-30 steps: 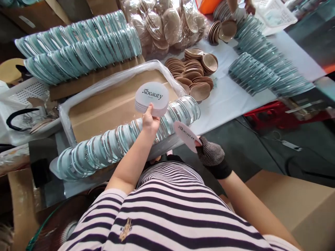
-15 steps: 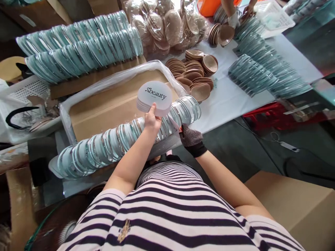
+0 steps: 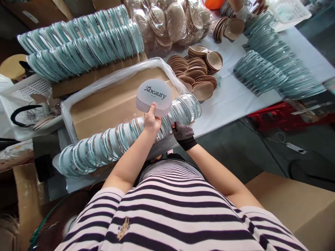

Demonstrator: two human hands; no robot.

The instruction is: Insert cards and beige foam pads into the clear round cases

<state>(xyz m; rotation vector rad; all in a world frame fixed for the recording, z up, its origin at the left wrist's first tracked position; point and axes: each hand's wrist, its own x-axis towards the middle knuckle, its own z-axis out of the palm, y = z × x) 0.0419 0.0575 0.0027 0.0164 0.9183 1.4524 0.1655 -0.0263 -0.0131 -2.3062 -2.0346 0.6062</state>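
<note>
My bare left hand [image 3: 152, 120] grips a stack of white oval cards [image 3: 154, 93], thumb on top; the uppermost reads "Sbeauty" in dark print. Beneath that wrist runs a long row of clear, pale teal oval packs [image 3: 101, 148] standing on edge along the front of a cardboard tray [image 3: 104, 94]. My right hand [image 3: 181, 131], in a dark dotted glove with bare fingertips, is against the row's near side, right of the card stack. Its fingers are closed, and whatever lies between them is hidden.
Two more rows of teal packs [image 3: 83, 48] lie behind the tray. Brown oval pads [image 3: 195, 71] sit in piles on the white table, with bagged ones [image 3: 175, 22] further back. Teal stacks [image 3: 259, 73] stand at right, near a co-worker's hands [image 3: 242, 12]. A cardboard box [image 3: 293, 205] is at lower right.
My right hand has moved left and slightly up to the row of packs. The white card that showed at its fingertips is out of sight. My left hand keeps its stack nearly still.
</note>
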